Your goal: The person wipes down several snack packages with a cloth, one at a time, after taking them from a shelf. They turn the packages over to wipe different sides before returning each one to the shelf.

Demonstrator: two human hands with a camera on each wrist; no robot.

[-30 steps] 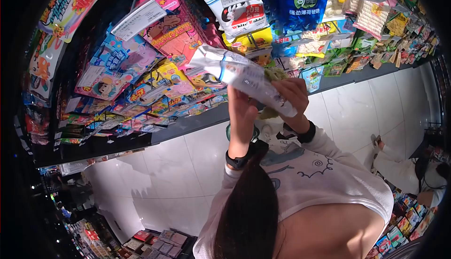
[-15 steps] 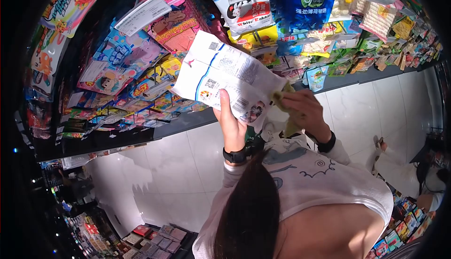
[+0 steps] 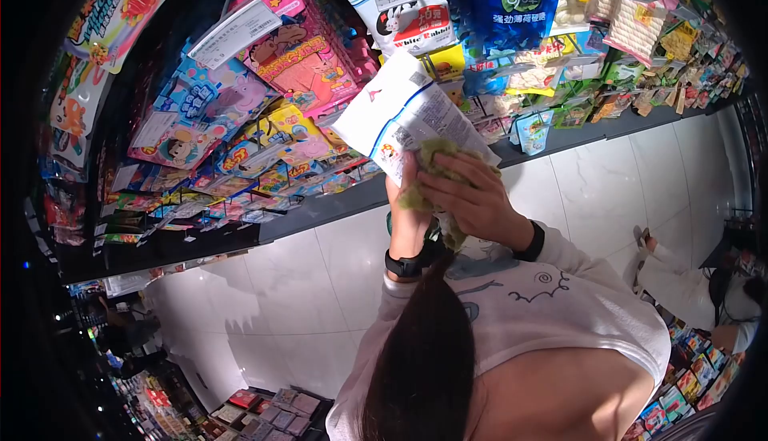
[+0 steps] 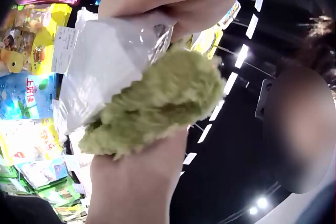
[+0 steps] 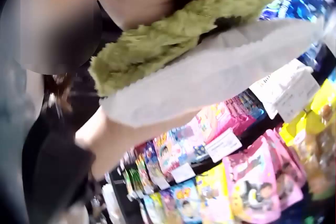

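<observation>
Bag, mostly white, tips in the left hand, thumb on its front; I can't tell how the other left fingers lie; right hand holds a fuzzy green cloth on it, fingers close together; candy packs hang near

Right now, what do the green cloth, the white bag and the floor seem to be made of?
The green cloth looks like fuzzy fabric, perhaps microfibre, given its matte tufted pile. The white bag looks like plastic film, glossy, with creases catching highlights. The floor seems polished tile, ceramic or stone, with veins and joints.
</observation>
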